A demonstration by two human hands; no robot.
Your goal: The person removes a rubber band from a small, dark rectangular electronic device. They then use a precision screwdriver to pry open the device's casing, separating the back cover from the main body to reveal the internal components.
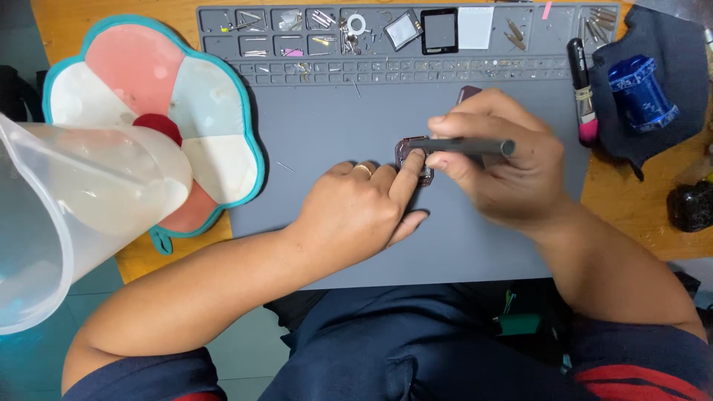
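Item: small watch case (413,154), mid grey mat (334,134). Light, rigid, likely fragile; best gripped by its edges. My left hand (360,212) pins it with one fingertip; my right hand (497,167) is closed around a dark rod tool (468,145).

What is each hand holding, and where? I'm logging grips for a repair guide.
The right hand grips a dark slim tool along its shaft. The left hand presses a fingertip on the small case.
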